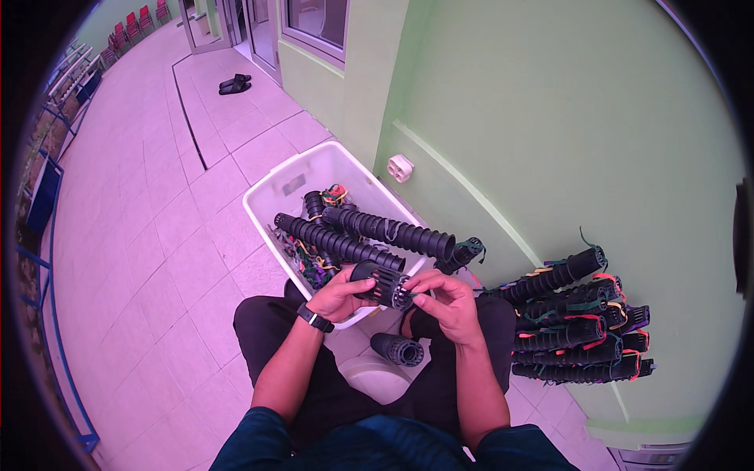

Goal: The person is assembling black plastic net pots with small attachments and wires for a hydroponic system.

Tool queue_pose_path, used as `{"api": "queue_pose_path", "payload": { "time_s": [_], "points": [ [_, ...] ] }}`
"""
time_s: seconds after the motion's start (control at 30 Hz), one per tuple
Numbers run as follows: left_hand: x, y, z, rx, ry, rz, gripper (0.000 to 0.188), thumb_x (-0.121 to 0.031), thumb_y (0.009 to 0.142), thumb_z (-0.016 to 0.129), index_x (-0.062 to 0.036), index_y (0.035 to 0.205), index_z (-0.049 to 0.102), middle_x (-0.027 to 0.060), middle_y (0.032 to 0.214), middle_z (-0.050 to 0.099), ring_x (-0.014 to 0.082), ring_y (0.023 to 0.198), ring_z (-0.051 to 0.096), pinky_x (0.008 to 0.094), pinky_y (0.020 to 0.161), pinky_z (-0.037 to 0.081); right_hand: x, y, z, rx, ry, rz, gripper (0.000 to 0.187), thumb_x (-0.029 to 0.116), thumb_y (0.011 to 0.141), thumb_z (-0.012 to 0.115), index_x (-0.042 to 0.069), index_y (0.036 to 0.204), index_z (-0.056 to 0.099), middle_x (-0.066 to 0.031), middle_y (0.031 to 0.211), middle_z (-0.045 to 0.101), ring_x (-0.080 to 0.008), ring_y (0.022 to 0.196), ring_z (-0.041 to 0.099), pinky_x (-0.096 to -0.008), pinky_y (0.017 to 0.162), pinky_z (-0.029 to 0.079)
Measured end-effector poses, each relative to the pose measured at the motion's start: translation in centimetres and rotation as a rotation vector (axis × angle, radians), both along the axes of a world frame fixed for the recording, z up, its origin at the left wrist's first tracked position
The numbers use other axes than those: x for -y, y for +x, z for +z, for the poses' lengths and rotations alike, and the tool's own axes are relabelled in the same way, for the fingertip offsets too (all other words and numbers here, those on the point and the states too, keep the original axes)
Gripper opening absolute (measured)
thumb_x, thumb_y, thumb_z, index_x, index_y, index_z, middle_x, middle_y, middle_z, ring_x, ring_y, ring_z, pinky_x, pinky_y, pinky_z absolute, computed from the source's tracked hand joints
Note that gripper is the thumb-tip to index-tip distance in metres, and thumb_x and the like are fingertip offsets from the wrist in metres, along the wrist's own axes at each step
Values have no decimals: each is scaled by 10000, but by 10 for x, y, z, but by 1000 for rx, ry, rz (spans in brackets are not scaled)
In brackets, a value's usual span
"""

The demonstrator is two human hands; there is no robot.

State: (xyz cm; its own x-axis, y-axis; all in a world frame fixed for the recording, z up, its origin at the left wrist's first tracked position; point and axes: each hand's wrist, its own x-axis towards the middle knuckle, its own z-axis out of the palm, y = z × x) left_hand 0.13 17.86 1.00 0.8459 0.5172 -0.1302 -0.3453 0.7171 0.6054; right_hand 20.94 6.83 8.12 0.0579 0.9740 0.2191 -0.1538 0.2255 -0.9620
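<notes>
A black slotted net cup (385, 286) lies sideways over the near edge of the white tub, its slotted base toward the right. My left hand (342, 297) is closed around its wider end. At the base, my right hand (448, 304) pinches what looks like a thin dark-green strip (413, 295), mostly hidden by the fingertips. Long stacks of nested black cups (389, 229) rest across the white tub (259, 206) just beyond my hands. Another black cup (399, 350) lies below them, between my legs.
Several stacks of cups with coloured strips (569, 314) are piled against the green wall (565, 125) on the right. Colourful strips (314, 271) lie inside the tub. Farther off are black slippers (235, 84), an open door (206, 23) and red chairs (132, 23). Blue metal frames (45, 188) line the left.
</notes>
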Motion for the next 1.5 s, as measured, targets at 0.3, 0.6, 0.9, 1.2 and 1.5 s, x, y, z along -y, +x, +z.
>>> {"api": "queue_pose_path", "payload": {
  "time_s": [0.3,0.6,0.9,1.2,1.5],
  "points": [
    [-1,0,-7,-31,-46,-12,315,-160,946,650,-45,1232,584,83,1127,679,194,1018,675,399,896,564,-2,2,2,-331,-39,-37,102,66,939,661,6,1021,649,-134,886,693,-179,792,656,-329,795,526],
    [0,1,-7,4,7,20,362,-168,950,651,-43,1277,559,77,1152,677,184,1039,680,392,911,571,9,-4,25,-362,-34,-132,112,110,975,621,15,1033,613,-193,937,720,-182,698,630,-295,686,524],
    [2,3,-3,-134,37,39,272,-133,941,655,-56,1194,596,59,1117,685,159,989,676,371,852,567,14,-3,42,-320,183,-47,120,60,950,645,-31,1026,662,-138,933,656,-167,786,635,-280,715,521],
    [0,0,-9,-32,-31,78,321,-153,955,637,-39,1247,566,76,1141,676,195,1035,675,406,901,562,13,-9,8,202,-259,-193,107,13,902,680,-22,981,741,-44,834,669,-73,706,595,-213,598,440],
    [1,1,-8,49,-6,63,374,-133,953,629,-20,1295,527,98,1198,649,220,1088,666,409,947,553,5,-27,8,833,-57,-390,119,143,867,692,66,941,745,-121,1353,529,-315,1269,425,-436,1073,324]
  ]
}}
